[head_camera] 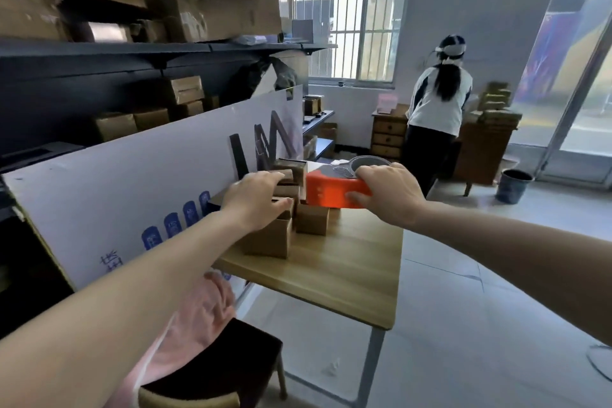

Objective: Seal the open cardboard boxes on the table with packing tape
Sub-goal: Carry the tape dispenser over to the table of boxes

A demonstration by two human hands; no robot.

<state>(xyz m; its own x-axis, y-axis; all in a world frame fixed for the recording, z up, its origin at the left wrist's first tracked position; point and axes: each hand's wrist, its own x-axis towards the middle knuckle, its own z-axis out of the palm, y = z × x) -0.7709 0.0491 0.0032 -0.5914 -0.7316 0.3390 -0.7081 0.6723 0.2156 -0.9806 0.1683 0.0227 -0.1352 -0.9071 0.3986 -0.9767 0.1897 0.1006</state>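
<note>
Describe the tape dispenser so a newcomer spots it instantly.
Find the light wooden table beside the white board. At its far end, above small brown cardboard boxes, the right hand grips the orange plastic tape dispenser. Nothing else there is orange.

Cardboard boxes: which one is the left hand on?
The nearest box, by the white board; the left hand rests on its top. The others sit farther back.

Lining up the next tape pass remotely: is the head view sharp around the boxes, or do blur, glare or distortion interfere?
Head view: left hand and boxes slightly soft, right hand and orange tape dispenser readable; wide-angle lens stretches both forearms; window and glass door glare bright behind; table evenly lit.
</note>
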